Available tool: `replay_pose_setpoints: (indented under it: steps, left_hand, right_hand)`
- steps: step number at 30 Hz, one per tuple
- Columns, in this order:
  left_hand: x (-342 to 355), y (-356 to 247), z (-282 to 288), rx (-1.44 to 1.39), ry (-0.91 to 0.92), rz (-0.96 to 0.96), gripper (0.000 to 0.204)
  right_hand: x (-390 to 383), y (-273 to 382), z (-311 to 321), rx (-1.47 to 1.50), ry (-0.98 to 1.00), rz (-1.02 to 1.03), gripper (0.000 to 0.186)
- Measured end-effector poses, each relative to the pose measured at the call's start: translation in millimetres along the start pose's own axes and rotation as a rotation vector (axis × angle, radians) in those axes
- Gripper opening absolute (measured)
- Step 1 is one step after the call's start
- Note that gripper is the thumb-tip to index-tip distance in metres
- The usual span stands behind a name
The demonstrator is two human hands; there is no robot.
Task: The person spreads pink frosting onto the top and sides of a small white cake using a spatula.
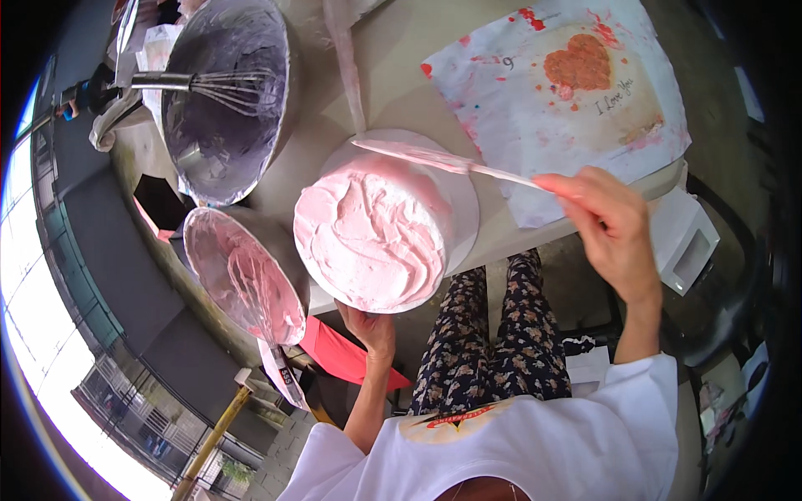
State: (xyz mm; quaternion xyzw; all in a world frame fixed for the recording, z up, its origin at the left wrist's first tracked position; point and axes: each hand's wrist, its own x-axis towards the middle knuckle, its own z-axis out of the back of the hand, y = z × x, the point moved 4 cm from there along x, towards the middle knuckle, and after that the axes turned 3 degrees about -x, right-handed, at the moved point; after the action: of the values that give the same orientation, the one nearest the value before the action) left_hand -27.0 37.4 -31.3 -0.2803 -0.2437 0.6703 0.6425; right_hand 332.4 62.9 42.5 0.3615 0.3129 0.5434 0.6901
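Note:
A round cake (372, 238) covered in pale pink frosting, with swirled ridges on top, stands on a white round turntable or board (466, 213). My right hand (606, 225) is closed on the thin handle of an icing spatula (418, 156). Pink frosting coats its long blade, which reaches across the cake's far side; I cannot tell whether it touches the frosting. At the cake's near edge is my left hand (372, 330), its fingers hidden beneath or behind the cake.
Left of the cake, a pink-smeared metal bowl (205, 242) holds a whisk (251, 288). Behind it, a larger bowl (225, 163) with purple-grey residue holds another whisk (225, 83). A stained paper sheet (501, 117) with a red heart covers the table's right side. A frosting-smeared strip (344, 63) lies at the back.

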Motion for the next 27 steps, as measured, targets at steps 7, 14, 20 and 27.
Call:
replay_pose_setpoints:
  steps: [7, 14, 20, 27]
  left_hand:
    - [7.9, -18.1, -0.1, 0.025, -0.027, -0.096, 0.042]
    - [12.3, -19.6, 1.5, -0.035, -0.002, -0.075, 0.04]
    - [10.4, -14.7, -0.3, -0.015, -0.018, -0.135, 0.04]
    - [10.0, -13.0, -4.2, -0.107, -0.033, -0.11, 0.039]
  right_hand:
    - [-33.4, 18.3, -9.7, 0.003, -0.018, 0.051, 0.033]
    - [-30.9, 33.5, -22.3, -0.084, -0.055, 0.138, 0.032]
    - [-47.3, 44.9, -35.1, -0.229, -0.058, 0.27, 0.033]
    - [-67.1, 57.1, -32.2, -0.304, 0.073, 0.301, 0.042]
